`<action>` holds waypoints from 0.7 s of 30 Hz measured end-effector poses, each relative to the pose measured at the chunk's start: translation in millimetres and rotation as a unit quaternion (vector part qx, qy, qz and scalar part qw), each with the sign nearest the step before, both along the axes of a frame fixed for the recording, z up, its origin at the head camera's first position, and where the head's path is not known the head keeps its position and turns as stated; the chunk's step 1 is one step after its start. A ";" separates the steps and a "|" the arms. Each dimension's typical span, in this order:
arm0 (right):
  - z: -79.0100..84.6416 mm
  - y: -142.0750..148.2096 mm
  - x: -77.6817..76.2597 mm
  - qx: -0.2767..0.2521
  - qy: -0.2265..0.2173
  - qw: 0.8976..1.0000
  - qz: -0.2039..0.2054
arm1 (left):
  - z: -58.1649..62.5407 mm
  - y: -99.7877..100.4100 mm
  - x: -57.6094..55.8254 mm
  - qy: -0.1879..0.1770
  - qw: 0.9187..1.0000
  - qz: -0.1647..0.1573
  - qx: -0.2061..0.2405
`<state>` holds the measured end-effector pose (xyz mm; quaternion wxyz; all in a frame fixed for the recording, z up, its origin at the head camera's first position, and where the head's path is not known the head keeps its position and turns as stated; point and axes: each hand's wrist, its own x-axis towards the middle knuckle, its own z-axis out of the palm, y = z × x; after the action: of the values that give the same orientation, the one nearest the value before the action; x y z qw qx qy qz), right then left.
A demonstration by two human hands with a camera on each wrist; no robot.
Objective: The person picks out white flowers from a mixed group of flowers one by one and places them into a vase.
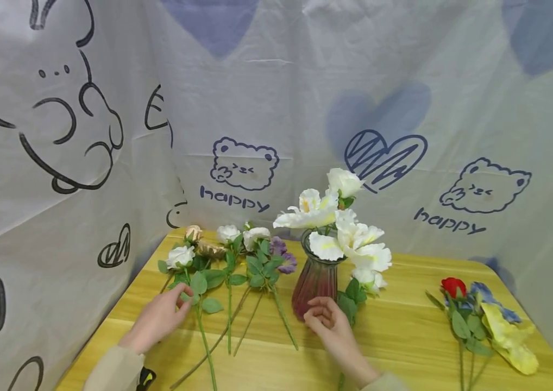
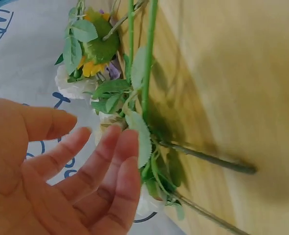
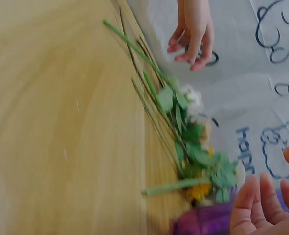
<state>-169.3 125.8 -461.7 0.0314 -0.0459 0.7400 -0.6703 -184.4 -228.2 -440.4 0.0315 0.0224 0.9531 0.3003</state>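
My left hand (image 1: 165, 313) hovers by the leaves of the leftmost white rose (image 1: 180, 256), with fingers loosely bent and nothing held between them. In the left wrist view, its fingertips overlap a green leaf (image 2: 138, 137). My right hand (image 1: 327, 326) is in front of the ribbed glass vase (image 1: 316, 285), which fades from grey to pinkish red; its fingers are relaxed and hold nothing. White irises (image 1: 308, 209) and a white rose (image 1: 344, 182) stand in the vase. In the right wrist view, the vase looks purple (image 3: 203, 219) beside the fingers.
Left of the vase lie more stemmed flowers: white roses (image 1: 256, 238), a beige rose (image 1: 193, 233), a purple flower (image 1: 283, 255) and a yellow one (image 3: 199, 192). On the right lie a red rose (image 1: 453, 288) and a yellow iris (image 1: 511, 336). A printed curtain (image 1: 306, 108) encloses the wooden table (image 1: 403, 331).
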 end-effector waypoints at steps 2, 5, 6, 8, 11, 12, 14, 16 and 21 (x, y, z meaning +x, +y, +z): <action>0.6 -6.1 3.7 -0.007 -0.011 0.999 0.033 | -3.0 -1.1 2.9 -0.017 1.000 -0.011 0.006; 0.0 -13.8 7.9 -0.017 -0.010 0.997 0.081 | -6.6 -0.2 7.0 -0.040 0.999 -0.021 0.021; -0.2 -16.2 8.9 -0.023 -0.013 0.995 0.095 | -7.5 0.5 8.5 -0.048 0.998 -0.022 0.026; -0.1 -20.0 10.1 -0.031 -0.025 0.993 0.114 | -9.1 3.1 10.5 -0.059 0.998 -0.023 0.030; -0.7 -26.3 10.7 -0.044 -0.046 0.989 0.131 | -12.0 7.2 13.5 -0.075 0.996 -0.030 0.043; -1.1 -28.4 10.6 -0.047 -0.051 0.989 0.134 | -13.2 8.3 14.1 -0.076 0.996 -0.036 0.042; -2.1 -32.7 10.6 -0.053 -0.059 0.987 0.139 | -15.2 10.4 15.2 -0.085 0.994 -0.044 0.049; -2.6 -36.6 10.9 -0.060 -0.068 0.985 0.144 | -17.5 11.8 15.9 -0.095 0.993 -0.051 0.054; -4.2 -42.8 12.2 -0.079 -0.085 0.981 0.155 | -22.7 13.5 15.9 -0.122 0.987 -0.074 0.071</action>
<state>-157.1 83.0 -465.9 0.1940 -0.1046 0.6630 -0.7154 -168.5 -214.7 -463.1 0.1682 0.0587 0.9141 0.3642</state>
